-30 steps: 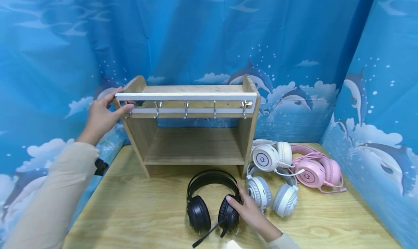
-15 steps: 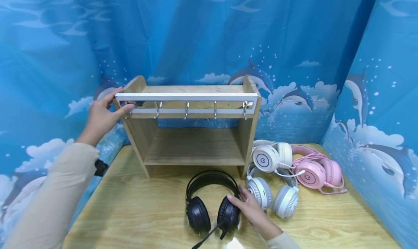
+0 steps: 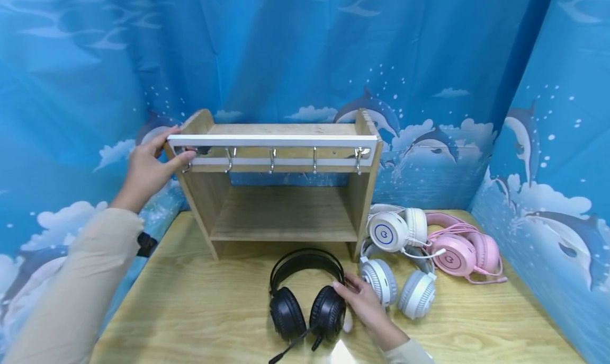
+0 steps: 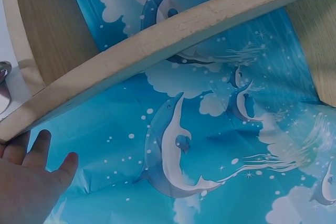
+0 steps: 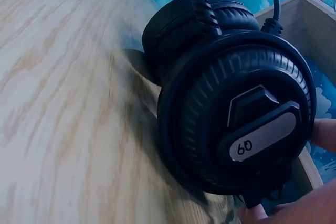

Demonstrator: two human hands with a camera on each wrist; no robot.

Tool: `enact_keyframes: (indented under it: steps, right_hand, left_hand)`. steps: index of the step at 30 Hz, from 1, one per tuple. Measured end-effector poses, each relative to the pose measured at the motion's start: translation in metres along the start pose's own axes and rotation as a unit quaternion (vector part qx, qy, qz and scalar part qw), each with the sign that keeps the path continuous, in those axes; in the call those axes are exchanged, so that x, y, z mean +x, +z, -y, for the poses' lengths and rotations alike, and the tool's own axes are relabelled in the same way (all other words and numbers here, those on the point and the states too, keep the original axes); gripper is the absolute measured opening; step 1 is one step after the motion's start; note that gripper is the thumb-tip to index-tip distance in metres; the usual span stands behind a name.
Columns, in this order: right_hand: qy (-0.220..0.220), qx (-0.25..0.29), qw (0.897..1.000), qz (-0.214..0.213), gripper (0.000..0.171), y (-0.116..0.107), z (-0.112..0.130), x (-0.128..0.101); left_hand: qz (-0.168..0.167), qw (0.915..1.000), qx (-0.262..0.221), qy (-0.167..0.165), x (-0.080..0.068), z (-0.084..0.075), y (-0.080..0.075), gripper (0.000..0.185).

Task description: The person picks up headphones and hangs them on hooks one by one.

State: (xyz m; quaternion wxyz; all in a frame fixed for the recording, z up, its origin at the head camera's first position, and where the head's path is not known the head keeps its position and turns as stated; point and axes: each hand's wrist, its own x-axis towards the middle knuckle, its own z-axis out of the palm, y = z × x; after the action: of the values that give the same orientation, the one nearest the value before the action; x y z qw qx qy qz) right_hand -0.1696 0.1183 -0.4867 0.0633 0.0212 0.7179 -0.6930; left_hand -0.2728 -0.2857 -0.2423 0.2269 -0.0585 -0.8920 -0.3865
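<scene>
Blk padded headset, R grip

The black headset bears a small grey plate on the outer face of its earcup, and on that plate the handwritten number "60" can be read in the right wrist view. The white headset by the wooden shelf shows a round blue mark on its earcup, and the pink headset a similar one; neither mark can be read.
</scene>
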Motion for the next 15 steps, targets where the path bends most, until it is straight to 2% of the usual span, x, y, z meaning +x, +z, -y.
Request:
enact_keyframes:
  steps: [8,15]
  right_hand:
    - [0.007,-0.021,1.000,0.001,0.070,-0.0002,0.0004,0.0039]
    - [0.021,-0.028,0.999,-0.007,0.065,0.0013,-0.0006,0.0060]
  left_hand:
    - [0.003,1.0000,0.006,0.000,0.0003,-0.0004,-0.0010,0.070]
    - [0.005,1.0000,0.007,-0.004,0.0009,-0.0021,-0.0010,0.071]
